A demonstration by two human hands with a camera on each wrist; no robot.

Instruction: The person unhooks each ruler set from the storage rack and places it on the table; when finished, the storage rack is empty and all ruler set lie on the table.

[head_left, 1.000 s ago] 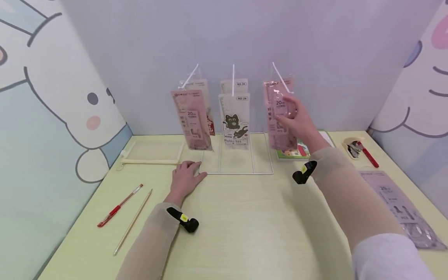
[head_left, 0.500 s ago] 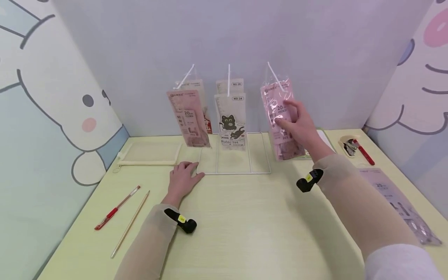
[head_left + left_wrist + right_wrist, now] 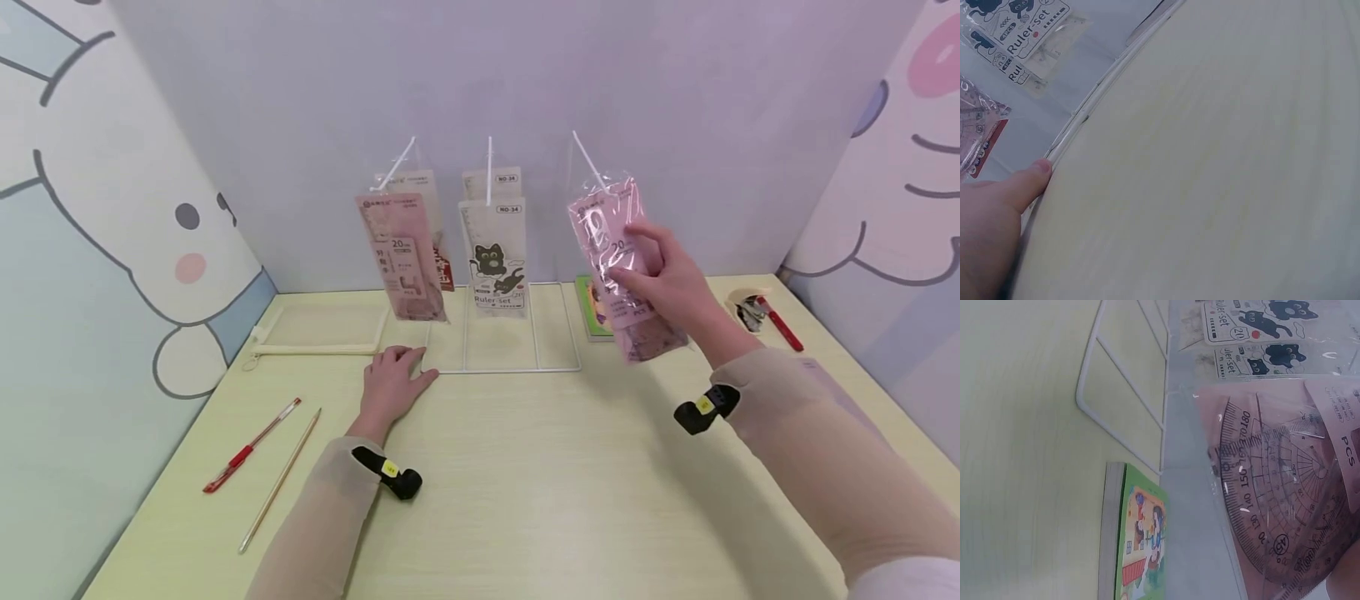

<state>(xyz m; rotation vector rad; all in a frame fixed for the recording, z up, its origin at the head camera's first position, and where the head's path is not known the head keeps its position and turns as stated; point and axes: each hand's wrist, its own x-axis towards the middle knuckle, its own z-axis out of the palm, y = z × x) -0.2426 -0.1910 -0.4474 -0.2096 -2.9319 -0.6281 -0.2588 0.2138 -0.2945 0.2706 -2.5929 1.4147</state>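
My right hand (image 3: 678,287) pinches a pink ruler-set pack (image 3: 600,237) between thumb and fingers. The pack tilts, its bottom swung right, and its clear top overlaps the tip of the right white hook (image 3: 590,158). Through the plastic, in the right wrist view, shows a protractor (image 3: 1272,487). My left hand (image 3: 390,392) rests at the front left corner of the white wire rack's base (image 3: 510,372), thumb (image 3: 1038,172) against the wire. Another pink ruler-set pack (image 3: 397,221) hangs on the left hook, and cat-print ruler-set packs (image 3: 491,225) hang on the middle one.
A green-covered book (image 3: 588,312) lies beside the rack. Mesh zip pouch (image 3: 322,327), red pen (image 3: 251,446) and pencil (image 3: 281,479) lie on the left. On the right are a red-handled item (image 3: 783,327) and a flat pack (image 3: 832,387) mostly hidden by my sleeve.
My right hand has drawn the pink pack's lower end outward, to the right and down, tilting it and uncovering part of the green book. My left hand keeps its place at the rack corner.
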